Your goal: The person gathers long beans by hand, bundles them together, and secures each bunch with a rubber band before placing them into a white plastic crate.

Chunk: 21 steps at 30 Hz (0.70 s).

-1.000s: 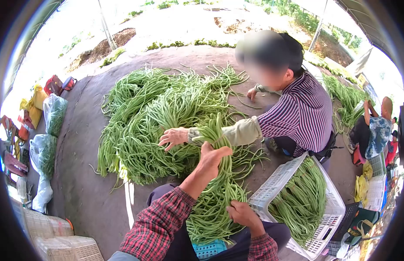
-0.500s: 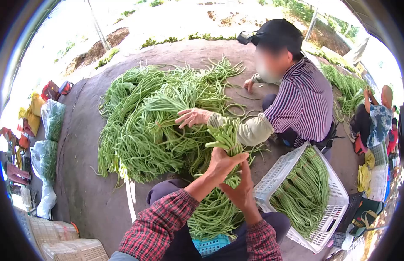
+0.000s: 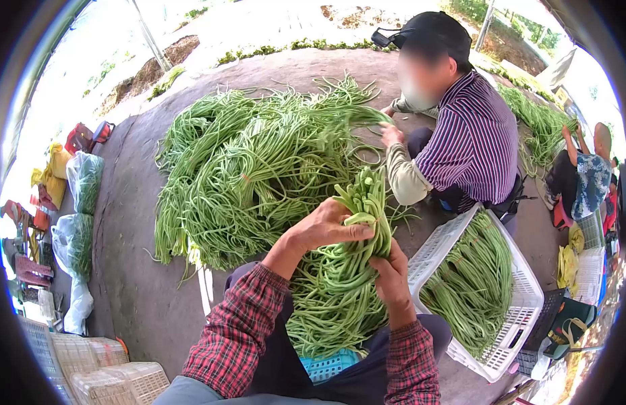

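Near the top of a bundle of long green beans [image 3: 368,209], my left hand [image 3: 332,226] is closed round the stems, its thumb across the front. Lower on the same bundle, my right hand [image 3: 392,273] grips its right side. The bean tips point up and away from me, and the lower strands hang toward my lap. Below, loose long beans [image 3: 326,324] lie heaped over a blue basket [image 3: 326,368] between my knees.
A big bean pile [image 3: 245,175] covers the ground ahead. At its right crouches a person in a striped shirt [image 3: 478,142], holding beans. A white crate [image 3: 527,317] of beans stands at my right. Bagged beans [image 3: 73,246] and crates [image 3: 124,385] line the left; another person [image 3: 589,182] sits far right.
My right hand has closed on the lower part of the bundle. The co-worker's arm has drawn back from the pile, pulling a bunch of beans to the right.
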Available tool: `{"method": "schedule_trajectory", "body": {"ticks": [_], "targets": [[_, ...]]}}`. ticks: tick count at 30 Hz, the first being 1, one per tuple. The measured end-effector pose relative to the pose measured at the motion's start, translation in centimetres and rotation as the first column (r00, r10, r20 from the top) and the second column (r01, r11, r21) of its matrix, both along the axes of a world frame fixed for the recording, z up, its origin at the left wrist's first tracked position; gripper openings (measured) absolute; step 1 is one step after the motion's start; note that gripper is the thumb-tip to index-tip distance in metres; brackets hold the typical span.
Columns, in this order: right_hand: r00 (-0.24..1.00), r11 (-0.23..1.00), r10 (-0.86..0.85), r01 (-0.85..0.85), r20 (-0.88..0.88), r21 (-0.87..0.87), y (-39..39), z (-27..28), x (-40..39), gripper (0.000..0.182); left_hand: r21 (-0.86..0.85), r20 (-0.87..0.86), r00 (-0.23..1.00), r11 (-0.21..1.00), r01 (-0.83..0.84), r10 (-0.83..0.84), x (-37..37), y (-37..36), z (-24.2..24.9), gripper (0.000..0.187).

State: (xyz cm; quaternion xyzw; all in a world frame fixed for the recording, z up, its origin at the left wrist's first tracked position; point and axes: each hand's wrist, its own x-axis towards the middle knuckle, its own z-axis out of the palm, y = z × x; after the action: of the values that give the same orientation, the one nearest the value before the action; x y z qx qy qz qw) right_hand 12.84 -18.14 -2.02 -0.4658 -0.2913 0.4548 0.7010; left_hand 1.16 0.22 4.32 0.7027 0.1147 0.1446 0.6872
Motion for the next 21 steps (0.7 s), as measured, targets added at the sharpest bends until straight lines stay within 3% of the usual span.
{"method": "schedule_trajectory", "body": {"ticks": [1,4,6,7,9,10,11,12,13,14,15,17,18,19,21], "targets": [[0.998,1.0,0.023,-0.023,-0.056,0.011,0.0,0.3,0.0,0.05,-0.084,-0.017,0.999,0.996,-0.032,0.031,-0.3,-0.2,0.9,0.052],[0.997,0.999,0.039,-0.039,-0.068,-0.012,0.0,1.6,-0.2,0.046,0.009,0.109,0.993,0.999,0.035,-0.036,0.5,-0.6,-1.4,0.067],[0.994,0.999,0.049,-0.051,-0.101,-0.014,0.1,2.1,-0.3,0.046,-0.334,0.156,0.985,0.934,0.126,-0.077,1.0,-1.8,-2.1,0.078],[0.983,0.999,0.053,-0.053,-0.178,0.001,0.2,2.1,-0.3,0.046,-0.332,0.157,0.984,0.935,0.127,-0.077,1.1,-1.9,-2.4,0.078],[0.966,0.999,0.054,-0.052,-0.254,0.015,0.3,2.0,-0.4,0.046,-0.673,0.182,0.982,0.723,0.156,-0.043,1.4,-2.2,-3.2,0.078],[0.96,0.999,0.03,-0.037,-0.278,-0.022,0.4,1.7,-0.4,0.044,-0.692,0.196,0.981,0.707,0.144,-0.007,1.4,-2.4,-3.4,0.066],[0.954,0.998,0.005,-0.023,-0.299,-0.056,0.6,1.5,-0.2,0.042,-0.69,0.2,0.98,0.709,0.149,-0.011,1.5,-2.5,-3.6,0.066],[0.956,0.998,0.005,-0.022,-0.294,-0.052,0.6,1.3,0.0,0.042,-0.645,0.116,0.992,0.763,0.033,0.055,1.6,-2.5,-3.7,0.06],[0.989,0.979,-0.06,0.085,0.135,-0.184,0.7,1.1,0.0,0.038,-0.588,0.035,0.991,0.804,-0.084,0.129,1.6,-2.5,-3.5,0.053],[0.839,0.938,-0.062,0.234,0.541,-0.255,0.8,0.9,0.1,0.034,-0.515,0.076,0.984,0.851,-0.1,0.161,1.7,-2.4,-3.3,0.04],[0.839,0.939,-0.064,0.234,0.54,-0.252,1.0,0.6,0.1,0.034,-0.512,0.075,0.984,0.853,-0.1,0.161,1.7,-2.4,-3.1,0.04],[0.358,0.795,-0.453,0.577,0.817,0.188,1.6,1.0,-0.2,0.031,-0.194,0.038,0.946,0.931,-0.308,0.321,1.8,-2.5,-1.6,0.033],[0.411,0.819,-0.446,0.545,0.795,0.177,1.4,1.2,-0.1,0.029,-0.079,-0.061,0.955,0.952,-0.295,0.291,1.6,-2.0,-1.6,0.03],[0.412,0.812,-0.452,0.557,0.791,0.174,1.4,1.1,-0.4,0.029,-0.076,-0.069,0.958,0.956,-0.283,0.278,1.8,-2.1,-2.0,0.03],[0.656,0.908,-0.314,0.418,0.686,0.016,1.6,0.7,-1.5,0.026,0.013,0.123,0.956,0.962,-0.272,0.268,2.3,-2.4,-3.2,0.033]]}}
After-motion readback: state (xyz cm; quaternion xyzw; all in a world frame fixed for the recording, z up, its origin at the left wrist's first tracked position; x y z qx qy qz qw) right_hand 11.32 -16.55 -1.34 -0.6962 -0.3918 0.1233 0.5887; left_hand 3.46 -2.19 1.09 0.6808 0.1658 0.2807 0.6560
